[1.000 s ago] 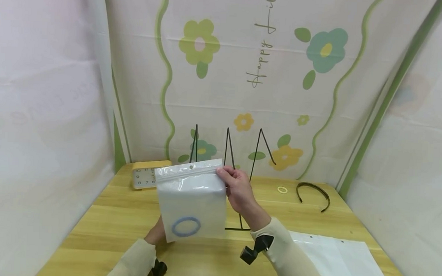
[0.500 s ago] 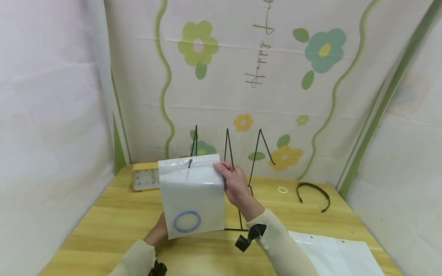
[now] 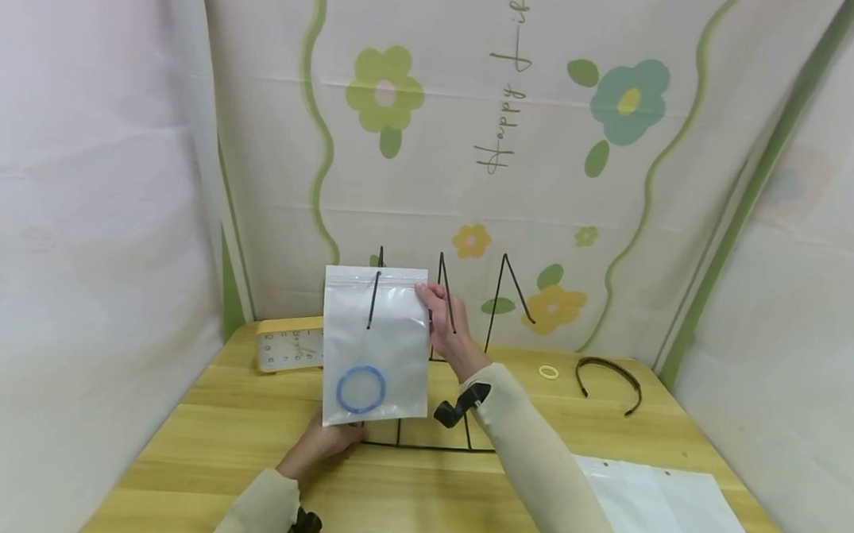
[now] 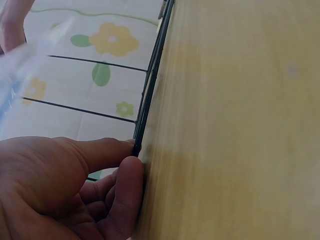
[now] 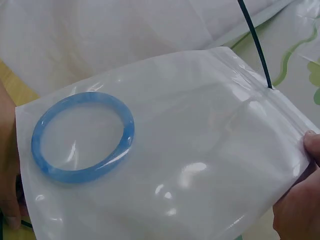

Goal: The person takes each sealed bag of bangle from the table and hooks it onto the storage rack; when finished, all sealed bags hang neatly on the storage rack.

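A clear-fronted zip bag [image 3: 402,353] hangs upright in the head view, its top hole threaded on the left hook [image 3: 372,304] of a black wire rack [image 3: 433,448]. Inside, near the bottom, lies a blue bangle [image 5: 128,132]. My right hand [image 3: 447,323] pinches the bag's upper right edge, just by the zip strip. Low on the left, my left hand [image 3: 322,445] pinches the rack's bottom wire between thumb and finger; in the left wrist view that wire [image 4: 154,70] runs along the tabletop. The bag covers part of the rack.
A yellow-framed clock [image 3: 290,350] stands behind the bag on the left. At the back right lie a pale yellow ring [image 3: 548,373] and a dark braided headband [image 3: 612,367]. White plastic bags [image 3: 674,508] lie at the front right. A printed curtain [image 3: 447,140] closes the back.
My right hand has pushed the bag up and back along the left hook, its hole now well along the wire, and the bag hangs straighter. The left hand stays low at the rack's base.
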Tool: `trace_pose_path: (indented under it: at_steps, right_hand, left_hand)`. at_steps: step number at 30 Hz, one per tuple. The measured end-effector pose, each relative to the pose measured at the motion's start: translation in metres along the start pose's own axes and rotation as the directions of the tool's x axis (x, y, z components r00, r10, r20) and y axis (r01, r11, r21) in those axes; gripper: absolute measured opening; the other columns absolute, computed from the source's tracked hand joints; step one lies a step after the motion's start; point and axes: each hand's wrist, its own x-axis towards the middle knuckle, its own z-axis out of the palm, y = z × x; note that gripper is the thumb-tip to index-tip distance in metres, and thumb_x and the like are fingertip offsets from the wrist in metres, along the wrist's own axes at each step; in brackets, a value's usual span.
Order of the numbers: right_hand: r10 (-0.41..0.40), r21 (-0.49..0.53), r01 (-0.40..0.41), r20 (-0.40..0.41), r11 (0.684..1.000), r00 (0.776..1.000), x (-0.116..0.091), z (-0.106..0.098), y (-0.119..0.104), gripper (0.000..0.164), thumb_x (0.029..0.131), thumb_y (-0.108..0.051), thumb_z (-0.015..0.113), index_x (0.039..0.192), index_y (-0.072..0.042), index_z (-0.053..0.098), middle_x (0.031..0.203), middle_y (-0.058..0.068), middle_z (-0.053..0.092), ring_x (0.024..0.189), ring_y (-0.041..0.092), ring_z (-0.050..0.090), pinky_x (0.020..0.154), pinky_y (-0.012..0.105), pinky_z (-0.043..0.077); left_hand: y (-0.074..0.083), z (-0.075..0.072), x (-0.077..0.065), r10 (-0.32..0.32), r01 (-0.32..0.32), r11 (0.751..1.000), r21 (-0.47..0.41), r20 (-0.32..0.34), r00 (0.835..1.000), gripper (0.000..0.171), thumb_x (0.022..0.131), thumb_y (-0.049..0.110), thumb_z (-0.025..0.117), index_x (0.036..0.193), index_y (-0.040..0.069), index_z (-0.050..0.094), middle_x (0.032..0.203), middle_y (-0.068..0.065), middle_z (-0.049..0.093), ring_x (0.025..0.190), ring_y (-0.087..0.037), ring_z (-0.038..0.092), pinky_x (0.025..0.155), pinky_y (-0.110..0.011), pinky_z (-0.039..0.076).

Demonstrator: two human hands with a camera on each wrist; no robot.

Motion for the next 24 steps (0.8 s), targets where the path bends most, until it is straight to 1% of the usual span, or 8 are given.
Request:
trace_pose_path:
  at_steps: [2,3,5,7,11,15,20,24]
  right_hand:
    - [-0.011,0.011,0.012,-0.021,1.0,1.0,0.008,0.001,-0.001,0.02,0.094,-0.025,0.067,0.105,-0.009,0.068,0.103,0.007,0.066,0.089,0.019,0.062,0.071,0.032,0.053]
    - [-0.015,0.018,0.015,-0.03,1.0,0.999,0.011,0.002,-0.001,0.019,0.094,-0.025,0.067,0.104,-0.009,0.068,0.102,0.006,0.065,0.089,0.019,0.062,0.071,0.032,0.053]
    - [-0.027,0.028,0.028,-0.042,0.999,0.999,0.017,0.003,-0.001,0.018,0.094,-0.023,0.066,0.104,-0.008,0.068,0.103,0.006,0.066,0.088,0.018,0.062,0.072,0.032,0.052]
    - [-0.032,0.041,0.034,-0.052,0.999,0.998,0.023,0.005,-0.002,0.016,0.094,-0.02,0.066,0.103,-0.007,0.068,0.102,0.006,0.065,0.087,0.017,0.061,0.071,0.031,0.051]
    - [-0.023,0.054,0.026,-0.06,0.998,0.998,0.033,0.007,-0.002,0.013,0.094,-0.02,0.066,0.101,-0.009,0.068,0.1,0.004,0.066,0.084,0.015,0.063,0.069,0.029,0.052]
    - [-0.015,0.041,0.018,-0.075,0.999,0.997,0.041,0.009,-0.002,0.013,0.094,-0.022,0.066,0.1,-0.011,0.068,0.1,0.004,0.067,0.083,0.016,0.064,0.069,0.03,0.052]
    - [-0.046,-0.042,0.042,-0.105,0.998,0.993,0.045,0.011,-0.003,0.014,0.093,-0.026,0.066,0.098,-0.013,0.068,0.092,0.0,0.063,0.081,0.015,0.059,0.066,0.029,0.05]
    - [-0.083,-0.136,0.069,-0.099,0.988,0.992,0.043,0.011,-0.003,0.021,0.091,-0.03,0.069,0.103,-0.013,0.068,0.082,-0.004,0.053,0.069,0.011,0.045,0.057,0.024,0.036]
  left_hand:
    - [0.034,-0.008,-0.009,-0.064,0.063,0.997,0.053,0.033,0.997,0.014,0.082,0.005,0.071,0.079,-0.003,0.059,0.051,-0.003,0.054,0.038,0.0,0.036,0.041,-0.023,0.036]
    - [0.043,-0.009,-0.012,-0.09,0.087,0.993,0.077,0.038,0.995,0.016,0.083,0.004,0.072,0.074,-0.004,0.06,0.048,0.0,0.052,0.038,0.001,0.033,0.042,-0.021,0.034]
    - [0.051,-0.01,-0.013,-0.118,0.11,0.984,0.141,0.052,0.992,0.023,0.085,0.006,0.071,0.066,-0.002,0.061,0.043,0.005,0.048,0.036,0.002,0.032,0.042,-0.021,0.033]
    - [0.048,-0.009,-0.012,-0.138,0.122,0.973,0.195,0.069,0.988,0.034,0.087,0.01,0.07,0.056,0.0,0.06,0.04,0.007,0.047,0.036,-0.001,0.035,0.042,-0.021,0.033]
    - [0.034,-0.006,-0.008,-0.153,0.137,0.975,0.173,0.084,0.985,0.036,0.088,0.012,0.07,0.054,0.004,0.06,0.043,0.002,0.053,0.037,-0.007,0.043,0.042,-0.022,0.034]
    - [0.027,-0.004,-0.005,-0.17,0.156,0.977,0.145,0.093,0.981,0.034,0.087,0.014,0.072,0.055,0.006,0.061,0.044,0.0,0.056,0.038,-0.009,0.045,0.041,-0.022,0.033]
    - [0.027,-0.004,-0.005,-0.192,0.176,0.971,0.161,0.087,0.977,0.034,0.086,0.015,0.072,0.056,0.007,0.061,0.044,0.001,0.055,0.038,-0.008,0.044,0.041,-0.021,0.033]
    - [0.027,-0.005,-0.005,-0.178,0.162,0.97,0.183,0.072,0.981,0.035,0.086,0.014,0.072,0.054,0.007,0.061,0.044,0.001,0.054,0.038,-0.008,0.044,0.043,-0.023,0.035]
